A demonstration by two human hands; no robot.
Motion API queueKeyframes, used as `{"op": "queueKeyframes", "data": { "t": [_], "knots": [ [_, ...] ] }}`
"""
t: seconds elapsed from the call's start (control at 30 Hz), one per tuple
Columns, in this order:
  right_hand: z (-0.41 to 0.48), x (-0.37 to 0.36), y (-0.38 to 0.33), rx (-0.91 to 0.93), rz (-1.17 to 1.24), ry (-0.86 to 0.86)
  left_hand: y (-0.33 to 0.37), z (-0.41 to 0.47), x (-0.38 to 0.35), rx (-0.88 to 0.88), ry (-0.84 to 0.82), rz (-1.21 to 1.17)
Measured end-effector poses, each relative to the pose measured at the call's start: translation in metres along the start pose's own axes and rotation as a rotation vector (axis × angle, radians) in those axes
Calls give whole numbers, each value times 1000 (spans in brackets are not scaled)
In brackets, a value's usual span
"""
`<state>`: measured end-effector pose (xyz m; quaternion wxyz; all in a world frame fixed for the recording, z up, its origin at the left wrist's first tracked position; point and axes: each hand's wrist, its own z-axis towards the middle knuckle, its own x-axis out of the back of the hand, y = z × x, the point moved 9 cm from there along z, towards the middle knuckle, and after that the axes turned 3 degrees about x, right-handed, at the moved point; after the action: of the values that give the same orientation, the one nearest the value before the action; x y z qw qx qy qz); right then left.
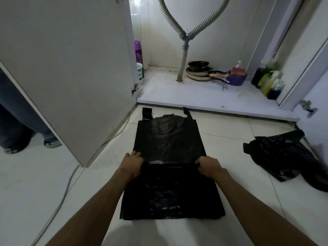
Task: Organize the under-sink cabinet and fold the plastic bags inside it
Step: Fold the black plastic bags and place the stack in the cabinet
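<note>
A black plastic bag lies flat on the white tiled floor in front of the open under-sink cabinet, its two handles pointing toward the cabinet. The bag's near part is lifted and doubled over. My left hand pinches the fold's left edge. My right hand pinches its right edge. A second black bag lies crumpled on the floor to the right.
Inside the cabinet are grey drain hoses, stacked pans, a purple tub and bottles at the right. A purple spray can stands at the left. The open left door is close; a person's feet are behind it. A cable runs across the floor.
</note>
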<state>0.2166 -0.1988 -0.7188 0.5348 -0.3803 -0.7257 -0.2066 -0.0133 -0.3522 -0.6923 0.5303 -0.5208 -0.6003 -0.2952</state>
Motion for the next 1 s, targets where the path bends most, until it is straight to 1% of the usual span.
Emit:
{"op": "queueKeyframes", "data": {
  "t": [0.07,0.2,0.47,0.63,0.73,0.8,1.0],
  "knots": [
    [-6,-7,-1,-17,20,-25,1,-5,-10,28,-66,-1],
    [-16,-7,-1,-31,0,-8,7,-16,-19,52,-144,-55],
    [-32,-14,-4,-11,17,-133,19,-32,-22,85,-212,-53],
    [-43,-26,5,-68,5,-234,19,-43,-24,104,-274,-43],
    [-56,-40,7,-85,2,-235,21,-54,-36,104,-355,-43],
    [-63,-49,7,-81,-17,-225,23,-58,-41,95,-374,-40],
    [-74,-71,11,-85,-73,-342,32,-69,-57,62,-450,-3]
  ]
}}
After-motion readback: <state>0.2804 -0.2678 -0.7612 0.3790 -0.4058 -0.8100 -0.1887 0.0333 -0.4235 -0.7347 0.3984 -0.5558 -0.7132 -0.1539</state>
